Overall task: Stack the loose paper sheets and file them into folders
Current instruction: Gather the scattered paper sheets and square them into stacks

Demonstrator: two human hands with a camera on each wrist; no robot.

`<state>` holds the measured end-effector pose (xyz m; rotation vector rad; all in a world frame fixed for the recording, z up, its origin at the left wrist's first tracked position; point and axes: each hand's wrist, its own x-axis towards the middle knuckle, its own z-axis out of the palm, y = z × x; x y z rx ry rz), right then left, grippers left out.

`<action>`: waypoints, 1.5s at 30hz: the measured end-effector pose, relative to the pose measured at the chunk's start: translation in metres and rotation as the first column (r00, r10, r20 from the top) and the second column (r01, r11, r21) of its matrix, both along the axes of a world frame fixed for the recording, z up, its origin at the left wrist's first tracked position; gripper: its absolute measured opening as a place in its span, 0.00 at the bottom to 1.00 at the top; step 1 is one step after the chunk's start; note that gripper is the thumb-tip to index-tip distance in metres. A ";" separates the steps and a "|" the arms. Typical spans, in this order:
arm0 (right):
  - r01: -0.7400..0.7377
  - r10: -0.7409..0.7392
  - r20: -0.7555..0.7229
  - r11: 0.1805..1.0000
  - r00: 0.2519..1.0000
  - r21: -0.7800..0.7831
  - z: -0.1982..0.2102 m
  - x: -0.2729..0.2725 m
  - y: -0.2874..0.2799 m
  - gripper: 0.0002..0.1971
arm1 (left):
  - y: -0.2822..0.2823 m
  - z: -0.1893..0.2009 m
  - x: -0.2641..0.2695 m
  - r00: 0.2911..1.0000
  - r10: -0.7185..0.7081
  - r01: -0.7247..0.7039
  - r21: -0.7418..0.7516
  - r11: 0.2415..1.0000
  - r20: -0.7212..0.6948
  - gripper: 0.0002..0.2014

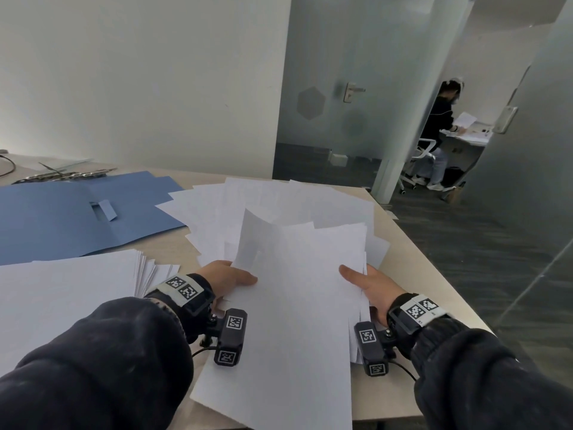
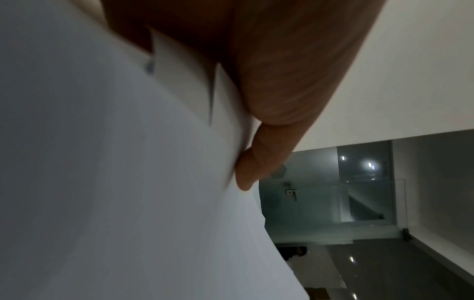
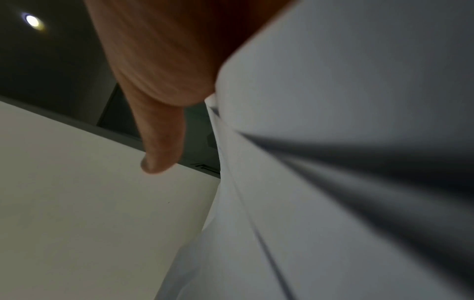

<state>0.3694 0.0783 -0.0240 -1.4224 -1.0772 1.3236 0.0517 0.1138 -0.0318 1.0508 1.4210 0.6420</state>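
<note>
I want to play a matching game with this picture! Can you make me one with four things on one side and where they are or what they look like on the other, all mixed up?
Things:
1. blue folder
2. bundle of sheets
3. neat paper stack
4. loose sheets

Clues:
A. spread in a messy fan on the table's far side
B. held between the left hand and the right hand
C. lying open and flat
D. resting on the table at the left, below the folder in the picture

Pairs: 1-C, 2-B, 3-D, 4-A
</note>
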 end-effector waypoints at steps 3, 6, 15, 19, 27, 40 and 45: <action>-0.038 0.038 0.081 0.999 0.996 0.008 0.001 0.002 0.000 0.15 | -0.004 0.005 0.001 1.000 -0.009 0.009 0.036 0.999 -0.011 0.24; 0.042 -0.048 0.083 0.997 0.995 0.072 0.002 0.007 0.000 0.17 | -0.007 0.012 0.001 0.999 0.025 -0.032 0.153 0.988 0.045 0.20; 0.098 -0.088 -0.136 0.993 0.987 0.065 0.014 -0.003 -0.006 0.19 | -0.010 0.026 0.007 0.955 0.074 -0.165 0.309 0.937 0.287 0.14; 0.102 -0.095 -0.096 0.992 0.991 0.072 0.005 -0.002 -0.002 0.21 | -0.013 0.020 0.007 0.962 0.079 -0.154 0.277 0.948 0.263 0.18; 0.125 -0.122 0.072 0.992 0.990 -0.032 -0.008 0.006 0.004 0.14 | -0.009 0.018 -0.001 0.975 0.128 -0.177 0.294 0.939 0.180 0.05; 0.175 -0.198 -0.089 0.960 0.976 -0.220 -0.004 -0.006 -0.002 0.08 | -0.008 0.023 0.001 0.808 0.287 -0.407 0.136 0.903 0.514 0.22; 0.116 -0.106 0.055 0.962 0.993 -0.247 0.000 -0.015 -0.005 0.06 | -0.014 0.019 0.008 0.800 0.304 -0.426 0.133 0.895 0.518 0.17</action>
